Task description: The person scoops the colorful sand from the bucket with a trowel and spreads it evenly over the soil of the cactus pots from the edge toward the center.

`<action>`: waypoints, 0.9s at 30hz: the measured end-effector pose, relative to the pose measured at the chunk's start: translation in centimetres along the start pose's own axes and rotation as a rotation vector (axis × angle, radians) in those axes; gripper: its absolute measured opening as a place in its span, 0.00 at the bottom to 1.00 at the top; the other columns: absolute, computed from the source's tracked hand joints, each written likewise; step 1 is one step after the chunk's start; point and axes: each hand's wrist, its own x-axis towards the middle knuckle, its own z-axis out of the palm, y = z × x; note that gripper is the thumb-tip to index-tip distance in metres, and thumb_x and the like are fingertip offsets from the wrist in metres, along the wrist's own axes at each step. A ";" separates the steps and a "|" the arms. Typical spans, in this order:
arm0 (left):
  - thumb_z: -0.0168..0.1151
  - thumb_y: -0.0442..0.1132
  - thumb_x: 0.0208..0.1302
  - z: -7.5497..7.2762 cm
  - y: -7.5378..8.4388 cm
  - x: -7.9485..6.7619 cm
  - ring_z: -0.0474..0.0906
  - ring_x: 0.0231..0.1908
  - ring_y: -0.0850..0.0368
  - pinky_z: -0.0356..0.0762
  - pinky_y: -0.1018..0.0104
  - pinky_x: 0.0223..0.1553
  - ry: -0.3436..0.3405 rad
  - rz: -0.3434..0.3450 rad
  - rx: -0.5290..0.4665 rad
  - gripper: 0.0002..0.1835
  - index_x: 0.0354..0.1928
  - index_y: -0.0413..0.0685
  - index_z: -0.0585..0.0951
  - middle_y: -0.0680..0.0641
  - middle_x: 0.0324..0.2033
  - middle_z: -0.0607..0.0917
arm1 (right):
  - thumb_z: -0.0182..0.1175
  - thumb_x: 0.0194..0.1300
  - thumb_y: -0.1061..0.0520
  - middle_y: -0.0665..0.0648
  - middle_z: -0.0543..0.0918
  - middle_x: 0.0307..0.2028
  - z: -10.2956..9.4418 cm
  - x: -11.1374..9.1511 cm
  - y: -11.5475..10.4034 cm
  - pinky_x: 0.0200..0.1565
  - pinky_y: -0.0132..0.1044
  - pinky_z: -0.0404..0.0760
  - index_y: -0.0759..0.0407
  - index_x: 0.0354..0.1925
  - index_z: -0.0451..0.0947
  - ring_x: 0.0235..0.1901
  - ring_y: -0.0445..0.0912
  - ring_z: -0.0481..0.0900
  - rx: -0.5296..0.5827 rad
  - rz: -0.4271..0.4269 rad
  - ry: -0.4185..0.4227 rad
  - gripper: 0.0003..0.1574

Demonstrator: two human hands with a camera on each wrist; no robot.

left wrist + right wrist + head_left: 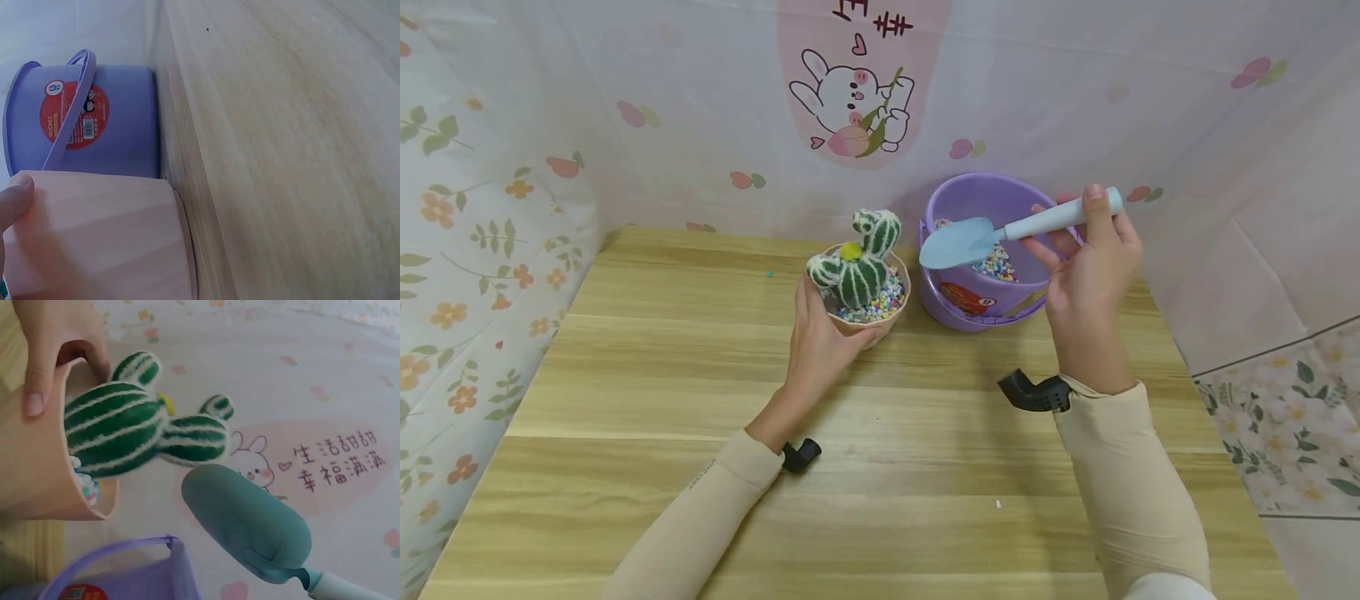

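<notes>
Trowel (958, 245) in pinch of right hand (1092, 265)

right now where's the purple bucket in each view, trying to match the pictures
Head: right of centre, the purple bucket standing on the table, partly covered by the blue trowel.
Left wrist: upper left, lying sideways in the picture, just above the pink pot.
Right wrist: bottom left, cut off by the lower edge, below the pot.
Shared landmark: the pot, in all three views.
</notes>
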 end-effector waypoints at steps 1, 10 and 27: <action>0.82 0.54 0.39 0.1 0.0 0.0 0.64 0.65 0.42 0.69 0.46 0.62 0.003 0.005 -0.001 0.68 0.76 0.44 0.45 0.39 0.70 0.57 | 0.67 0.62 0.59 0.63 0.81 0.31 0.0 0.3 -0.4 0.32 0.57 0.81 0.67 0.41 0.76 0.32 0.63 0.86 0.024 0.007 0.016 0.15; 0.82 0.55 0.39 0.6 -0.1 0.3 0.65 0.65 0.45 0.68 0.51 0.63 0.035 0.026 -0.009 0.67 0.75 0.46 0.47 0.41 0.68 0.59 | 0.61 0.67 0.60 0.63 0.81 0.34 -0.2 3.0 -3.0 0.39 0.64 0.80 0.65 0.40 0.75 0.34 0.64 0.85 0.117 0.038 0.126 0.09; 0.81 0.55 0.39 -1.0 -1.3 1.7 0.55 0.71 0.48 0.58 0.47 0.68 -0.142 0.019 -0.091 0.68 0.76 0.52 0.44 0.44 0.72 0.54 | 0.61 0.66 0.59 0.64 0.82 0.40 -2.4 10.2 -2.6 0.38 0.51 0.84 0.64 0.45 0.71 0.39 0.59 0.86 -0.209 0.081 -0.180 0.13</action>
